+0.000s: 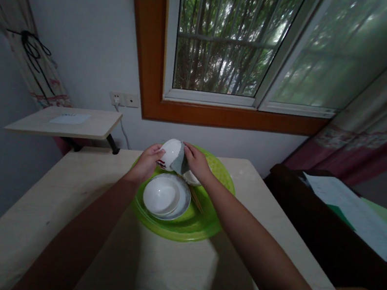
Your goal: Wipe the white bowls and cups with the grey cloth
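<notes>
Above the green basin (178,235), my left hand (146,163) grips the rim of a white bowl (170,151) with dark red marks on its side. The bowl is tilted. My right hand (196,163) is closed on a grey cloth (180,160) that lies against the bowl's right side. Below them in the basin, a white bowl (162,194) sits on a plate (183,206) with a patterned rim. Chopsticks (197,200) lie to the right of the plate. Another white bowl (191,178) is partly hidden behind my right hand and forearm.
The basin stands on a pale wooden table (172,270). A small raised shelf (96,127) with a paper on it is at the back left. Wall sockets (125,100) with a cord are behind. A dark piece of furniture (301,212) holding papers (346,205) stands at the right.
</notes>
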Demonstrator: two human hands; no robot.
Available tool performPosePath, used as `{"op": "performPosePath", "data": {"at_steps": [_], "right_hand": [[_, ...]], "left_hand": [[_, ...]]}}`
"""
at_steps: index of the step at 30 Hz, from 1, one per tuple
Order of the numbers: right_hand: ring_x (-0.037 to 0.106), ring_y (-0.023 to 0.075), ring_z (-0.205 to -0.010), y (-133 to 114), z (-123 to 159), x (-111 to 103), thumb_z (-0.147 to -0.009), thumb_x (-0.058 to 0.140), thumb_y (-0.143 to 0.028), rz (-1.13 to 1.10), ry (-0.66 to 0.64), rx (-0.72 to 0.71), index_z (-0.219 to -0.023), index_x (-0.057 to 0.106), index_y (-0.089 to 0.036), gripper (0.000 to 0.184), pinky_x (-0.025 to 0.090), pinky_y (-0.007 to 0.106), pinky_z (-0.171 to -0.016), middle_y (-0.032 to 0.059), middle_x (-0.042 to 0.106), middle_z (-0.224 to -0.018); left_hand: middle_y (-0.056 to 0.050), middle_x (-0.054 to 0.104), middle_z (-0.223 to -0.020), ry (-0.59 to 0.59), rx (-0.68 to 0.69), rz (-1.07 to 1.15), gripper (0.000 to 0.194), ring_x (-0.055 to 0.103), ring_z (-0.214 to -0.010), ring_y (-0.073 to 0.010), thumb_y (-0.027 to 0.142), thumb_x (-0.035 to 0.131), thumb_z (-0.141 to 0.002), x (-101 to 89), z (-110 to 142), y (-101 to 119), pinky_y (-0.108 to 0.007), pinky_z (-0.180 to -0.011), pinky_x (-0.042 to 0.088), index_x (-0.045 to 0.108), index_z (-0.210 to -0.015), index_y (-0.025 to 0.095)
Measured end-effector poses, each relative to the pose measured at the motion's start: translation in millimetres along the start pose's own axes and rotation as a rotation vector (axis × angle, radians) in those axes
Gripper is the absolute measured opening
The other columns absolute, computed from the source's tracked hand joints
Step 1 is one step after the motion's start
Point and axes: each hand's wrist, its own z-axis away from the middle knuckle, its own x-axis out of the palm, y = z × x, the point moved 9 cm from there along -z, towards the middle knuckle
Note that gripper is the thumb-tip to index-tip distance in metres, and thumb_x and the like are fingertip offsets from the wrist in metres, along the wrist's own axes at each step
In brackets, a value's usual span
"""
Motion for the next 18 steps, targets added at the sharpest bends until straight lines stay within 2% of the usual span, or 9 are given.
{"op": "performPosePath", "data": {"at_steps": [5, 10, 18], "right_hand": [[0.062, 0.0205, -0.121, 10.6, -1.0, 1.7, -0.099, 0.043, -0.036, -0.047, -0.003, 0.050, -0.125, 0.067, -0.020, 0.039, 0.042, 0.038, -0.109, 0.0081, 0.067, -0.129], [0.063, 0.0212, -0.118, 21.8, -2.1, 4.0, -0.100, 0.041, -0.038, -0.044, -0.009, 0.088, -0.123, 0.068, -0.016, 0.041, 0.044, 0.039, -0.107, 0.0101, 0.068, -0.127], [0.063, 0.0210, -0.118, 21.0, -1.5, 2.8, -0.099, 0.042, -0.040, -0.032, 0.011, 0.079, -0.121, 0.069, -0.020, 0.040, 0.043, 0.039, -0.108, 0.0083, 0.069, -0.124]], "left_hand": [[-0.004, 0.067, -0.083, 0.012, 0.025, 0.018, 0.024, 0.059, -0.069, -0.0139, 0.027, 0.072, -0.076, -4.6, -3.1, -0.8, -0.026, -0.064, 0.047, 0.062, -0.094, 0.015], [-0.003, 0.065, -0.080, -0.002, 0.031, 0.017, 0.024, 0.057, -0.067, -0.0130, 0.028, 0.072, -0.077, -5.8, -4.2, -3.4, -0.026, -0.061, 0.046, 0.061, -0.094, 0.015], [-0.004, 0.066, -0.081, 0.003, 0.024, 0.027, 0.025, 0.057, -0.068, -0.0140, 0.028, 0.073, -0.077, -3.0, -1.5, -1.3, -0.027, -0.062, 0.047, 0.062, -0.095, 0.015]]}}
